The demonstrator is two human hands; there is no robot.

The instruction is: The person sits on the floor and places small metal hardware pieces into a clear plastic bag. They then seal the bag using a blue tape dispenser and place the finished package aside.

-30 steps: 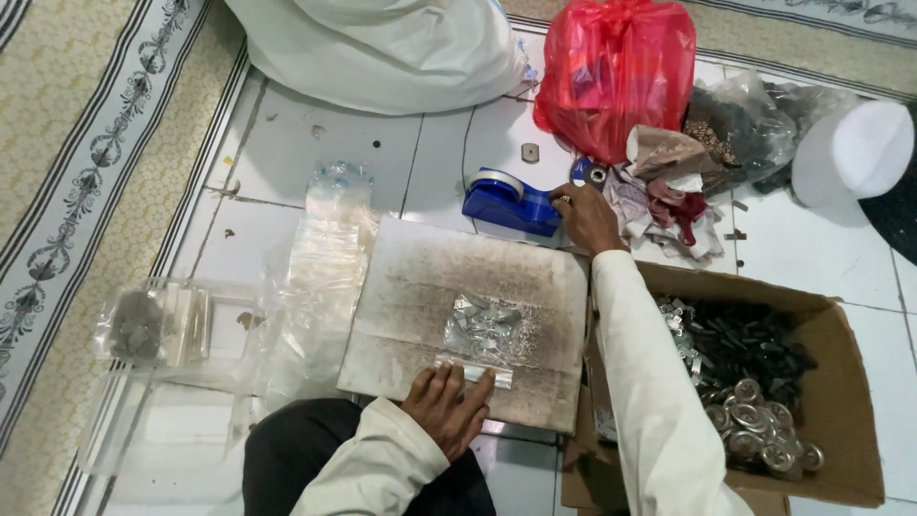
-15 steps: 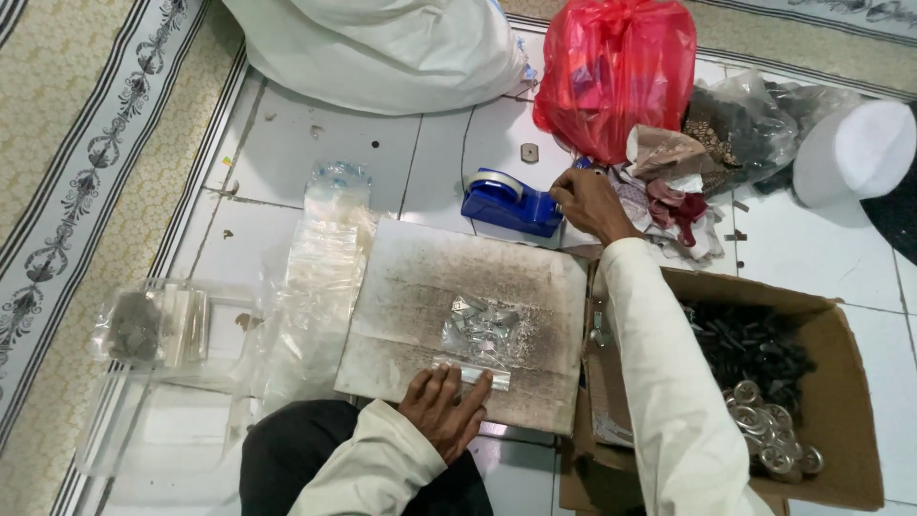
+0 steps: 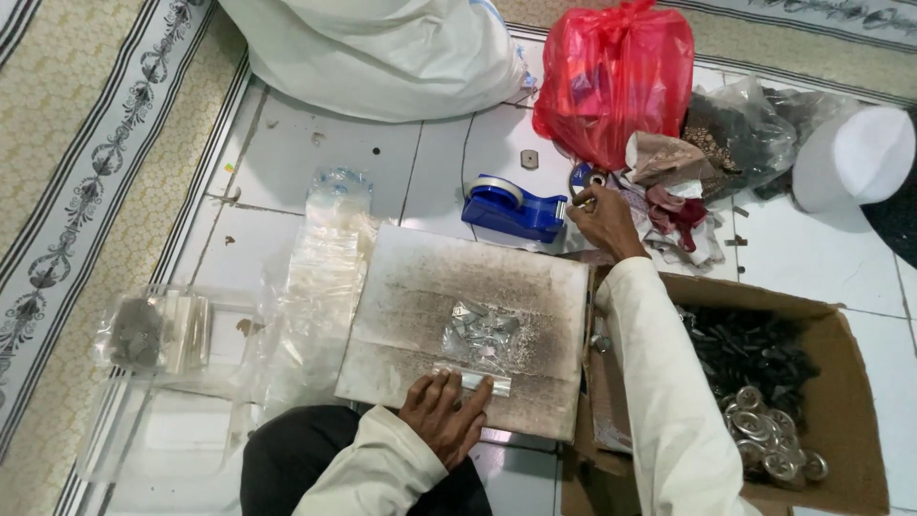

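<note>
White floor tiles (image 3: 315, 162) fill the centre of the frame, bordered by a patterned carpet (image 3: 86, 191) at left. A worn board (image 3: 458, 334) lies at lower centre, carrying a small clear bag of metal parts (image 3: 482, 336). The left hand (image 3: 444, 416) lies flat, fingers spread, pressing the bag's near edge. The right hand (image 3: 604, 220), at upper centre, is closed around a small object just beside the blue tape dispenser (image 3: 513, 208). A cardboard box (image 3: 841, 382) of parts occupies the lower right.
</note>
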